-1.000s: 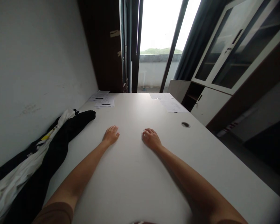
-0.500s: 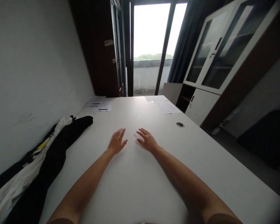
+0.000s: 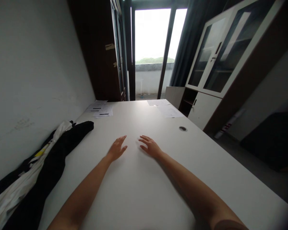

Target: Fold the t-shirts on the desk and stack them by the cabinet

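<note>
Both my arms stretch forward over a white table (image 3: 134,185). My left hand (image 3: 116,148) holds nothing, its thumb apart from the fingers and turned toward the middle. Facing it across a gap is my right hand (image 3: 150,146), likewise holding nothing, with fingers extended and thumb apart. Each hand is at or just above the tabletop; I cannot tell whether they touch it. Nothing lies between the two hands.
Black and white clothing (image 3: 60,156) lies along the left side by the wall. Papers (image 3: 99,109) sit at the far left, more papers (image 3: 168,110) at the far right. A cable hole (image 3: 182,128) is near the right edge. A cabinet (image 3: 208,99) stands beyond.
My left hand has shifted slightly left and turned its fingers more toward the right. My right hand has barely moved. The whole view has shifted a little.
</note>
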A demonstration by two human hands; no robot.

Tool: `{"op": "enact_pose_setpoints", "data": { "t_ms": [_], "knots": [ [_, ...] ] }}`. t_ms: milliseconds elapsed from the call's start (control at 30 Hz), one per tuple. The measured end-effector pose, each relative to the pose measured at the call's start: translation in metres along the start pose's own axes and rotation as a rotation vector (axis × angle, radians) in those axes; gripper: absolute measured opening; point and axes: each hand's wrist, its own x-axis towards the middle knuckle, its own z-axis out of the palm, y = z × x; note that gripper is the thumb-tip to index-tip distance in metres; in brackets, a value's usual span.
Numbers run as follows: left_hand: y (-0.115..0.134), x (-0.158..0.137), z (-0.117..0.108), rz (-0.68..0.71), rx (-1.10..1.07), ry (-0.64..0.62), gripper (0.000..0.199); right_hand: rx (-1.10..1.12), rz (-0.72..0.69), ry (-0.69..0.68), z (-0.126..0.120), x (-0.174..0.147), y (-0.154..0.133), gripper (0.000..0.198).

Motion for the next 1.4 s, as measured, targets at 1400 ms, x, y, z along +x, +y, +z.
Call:
{"op": "enact_pose_setpoints", "data": {
  "t_ms": [1400],
  "knots": [
    [0.048,-0.014,0.001,0.015,-0.096,0.021,0.028,0.022,-0.057,-0.062,-0.031,-0.026,0.012,0.023]
  ]
}}
